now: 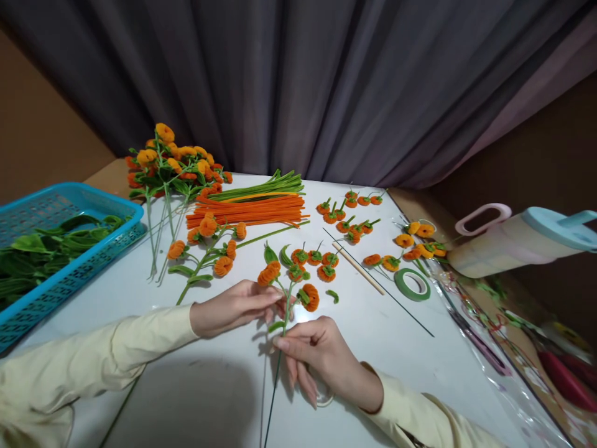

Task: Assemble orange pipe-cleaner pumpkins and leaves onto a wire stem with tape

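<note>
A stem (288, 305) with orange pompom-like blooms and green leaves stands upright at the middle front. My left hand (242, 306) reaches in from the left, its fingers closed on the stem just below the blooms. Lower down, my right hand (321, 356) pinches the same stem between thumb and forefinger, its other fingers hanging loosely. A thin dark wire (275, 392) runs down from the pinch. Part of a pale ring (325, 401) shows beneath my right hand. Several loose orange heads (328, 272) with green backs lie just beyond the stem.
A blue basket (69, 261) of green leaves stands left. Behind are finished flowers (172, 155) and orange and green pipe cleaners (252, 208). To the right lie a wooden stick (359, 269), green tape (412, 285), purple-handled scissors (487, 351) and a tilted cup (508, 246).
</note>
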`<state>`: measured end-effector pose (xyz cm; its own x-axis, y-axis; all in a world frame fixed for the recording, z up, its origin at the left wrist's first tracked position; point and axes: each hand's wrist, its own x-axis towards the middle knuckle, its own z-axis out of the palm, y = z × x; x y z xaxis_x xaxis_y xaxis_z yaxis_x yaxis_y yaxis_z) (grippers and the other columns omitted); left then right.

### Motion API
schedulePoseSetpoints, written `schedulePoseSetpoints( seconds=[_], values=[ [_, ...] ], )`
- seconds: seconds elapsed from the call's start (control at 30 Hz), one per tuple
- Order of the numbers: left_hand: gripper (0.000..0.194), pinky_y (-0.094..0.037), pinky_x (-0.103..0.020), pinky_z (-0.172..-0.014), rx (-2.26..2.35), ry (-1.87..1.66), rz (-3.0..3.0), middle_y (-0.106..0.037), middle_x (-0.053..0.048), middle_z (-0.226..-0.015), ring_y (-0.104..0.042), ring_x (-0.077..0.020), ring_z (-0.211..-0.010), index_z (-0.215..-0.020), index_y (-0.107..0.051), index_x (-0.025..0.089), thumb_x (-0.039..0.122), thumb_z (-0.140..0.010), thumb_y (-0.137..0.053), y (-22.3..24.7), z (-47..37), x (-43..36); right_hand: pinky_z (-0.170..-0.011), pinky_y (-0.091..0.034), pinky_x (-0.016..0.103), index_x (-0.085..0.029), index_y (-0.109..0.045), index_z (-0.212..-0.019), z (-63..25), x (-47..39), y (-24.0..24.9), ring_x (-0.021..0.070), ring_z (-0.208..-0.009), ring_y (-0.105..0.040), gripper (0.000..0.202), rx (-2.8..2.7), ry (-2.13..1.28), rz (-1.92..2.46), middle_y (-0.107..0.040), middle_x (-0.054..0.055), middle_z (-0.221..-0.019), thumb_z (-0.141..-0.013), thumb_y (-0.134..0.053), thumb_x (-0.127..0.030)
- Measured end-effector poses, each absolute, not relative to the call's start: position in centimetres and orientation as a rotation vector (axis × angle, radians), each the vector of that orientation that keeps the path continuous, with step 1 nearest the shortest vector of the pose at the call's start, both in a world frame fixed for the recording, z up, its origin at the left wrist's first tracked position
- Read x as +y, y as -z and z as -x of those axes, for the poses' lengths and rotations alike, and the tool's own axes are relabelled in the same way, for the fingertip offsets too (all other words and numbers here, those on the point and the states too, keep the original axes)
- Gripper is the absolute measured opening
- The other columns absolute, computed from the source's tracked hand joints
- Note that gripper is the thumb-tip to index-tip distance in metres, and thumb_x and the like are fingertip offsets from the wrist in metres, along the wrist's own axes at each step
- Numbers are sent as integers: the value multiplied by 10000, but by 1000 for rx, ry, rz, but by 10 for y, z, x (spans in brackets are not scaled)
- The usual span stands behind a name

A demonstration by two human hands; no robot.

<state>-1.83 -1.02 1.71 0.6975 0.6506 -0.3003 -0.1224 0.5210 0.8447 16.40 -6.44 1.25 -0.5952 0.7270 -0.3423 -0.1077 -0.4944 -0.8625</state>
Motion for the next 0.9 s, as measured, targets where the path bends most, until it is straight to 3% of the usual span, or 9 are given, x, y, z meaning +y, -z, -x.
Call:
schedulePoseSetpoints(
  seconds=[0.13, 0.27, 0.43, 0.57, 0.9],
  values=[
    [294, -370, -259, -700, 626, -516, -766, -615, -55, -885, -519, -165, -809, -866, -705, 135, 154, -573, -710, -11, 24, -22, -251, -255, 116, -107, -526, -500, -162, -67, -18, 46, -265, -465, 447, -1163, -2063, 1023, -536, -8, -404, -793, -598, -437],
    [233, -351, -241, -685, 691, -540, -673, -586, -17, -803, -501, -126, -752, -822, -698, 157, 202, -601, -757, -6, 21, -34, -261, -262, 116, -114, -524, -536, -160, -68, -18, 50, -279, -481, 423, -1169, -2034, 1035, -549, -8, -426, -795, -594, -440],
    [365, -352, -250, -767, 560, -479, -538, -614, -31, -815, -536, -140, -810, -857, -668, 134, 218, -538, -822, -3, 14, -41, -287, -294, 126, -111, -535, -535, -161, -70, -14, 55, -283, -482, 448, -1202, -2058, 1021, -527, -16, -404, -799, -575, -470],
    [277, -353, -262, -801, 586, -466, -551, -623, -38, -801, -549, -149, -824, -813, -668, 112, 174, -576, -796, -4, 13, -41, -304, -314, 129, -104, -560, -555, -159, -70, -12, 59, -279, -478, 454, -1217, -2055, 1016, -506, -24, -371, -815, -551, -476],
    [225, -333, -212, -626, 613, -487, -514, -514, 7, -605, -460, -98, -619, -623, -642, 102, 224, -539, -811, 0, 4, -38, -338, -358, 147, -115, -553, -587, -155, -72, -18, 83, -343, -524, 448, -1224, -2106, 1016, -540, -10, -428, -769, -574, -523]
  ],
)
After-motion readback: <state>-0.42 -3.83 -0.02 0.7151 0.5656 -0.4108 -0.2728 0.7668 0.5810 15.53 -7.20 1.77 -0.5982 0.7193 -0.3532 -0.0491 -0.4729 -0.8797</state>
